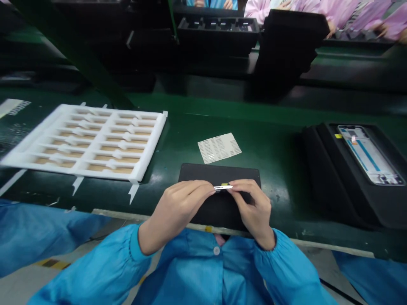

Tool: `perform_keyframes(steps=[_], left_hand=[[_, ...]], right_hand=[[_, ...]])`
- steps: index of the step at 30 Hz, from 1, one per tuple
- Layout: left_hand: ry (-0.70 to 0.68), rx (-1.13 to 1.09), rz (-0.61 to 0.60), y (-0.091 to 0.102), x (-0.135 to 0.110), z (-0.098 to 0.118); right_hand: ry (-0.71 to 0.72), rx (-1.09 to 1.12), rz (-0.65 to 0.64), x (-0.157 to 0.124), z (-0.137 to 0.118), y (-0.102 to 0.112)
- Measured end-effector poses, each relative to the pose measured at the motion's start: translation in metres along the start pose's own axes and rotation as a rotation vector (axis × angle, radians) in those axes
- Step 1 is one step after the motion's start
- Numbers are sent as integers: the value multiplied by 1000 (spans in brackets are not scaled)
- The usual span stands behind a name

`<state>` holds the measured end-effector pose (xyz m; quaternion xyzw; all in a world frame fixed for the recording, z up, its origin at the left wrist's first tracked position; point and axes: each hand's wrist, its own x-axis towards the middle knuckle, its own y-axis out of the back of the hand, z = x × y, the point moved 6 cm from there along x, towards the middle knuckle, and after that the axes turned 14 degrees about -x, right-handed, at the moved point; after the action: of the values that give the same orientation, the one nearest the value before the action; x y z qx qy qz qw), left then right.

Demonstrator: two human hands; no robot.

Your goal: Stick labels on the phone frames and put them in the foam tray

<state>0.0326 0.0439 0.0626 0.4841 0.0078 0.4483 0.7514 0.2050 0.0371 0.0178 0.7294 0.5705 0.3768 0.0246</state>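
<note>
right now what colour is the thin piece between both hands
The thin piece is white on its visible edge, head view.

A dark green counter (178, 131) (glossy, catching light) spans the frame; a green beam (74, 48) slants across the upper left; pale floor (20, 288) with striped tape (52, 264) shows lower left.

Observed: one head-worn camera, facing forward and down across the near edge of the glossy dark-green bench (273, 148), bare left hand (182, 202) and right hand (257, 204) at close range.
</note>
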Motion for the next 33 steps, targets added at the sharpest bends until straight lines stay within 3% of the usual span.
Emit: perform_keyframes(steps=[4,12,19,24,30,33], left_hand=[[85,56,-184,-2,11,5],[226,231,-428,-7,29,10],[306,277,-523,-11,33,10],[248,312,-462,-10,35,13],[37,231,-126,-5,20,13],[-10,172,-37,-6,5,10]], right_hand=[[41,-1,16,-1,1,-1],[75,34,14,-2,6,-2],[196,-30,-13,-5,3,-3],[285,-157,27,-3,-8,0],[293,-230,-2,-1,-10,-1],[280,-221,0,-2,-9,-2]])
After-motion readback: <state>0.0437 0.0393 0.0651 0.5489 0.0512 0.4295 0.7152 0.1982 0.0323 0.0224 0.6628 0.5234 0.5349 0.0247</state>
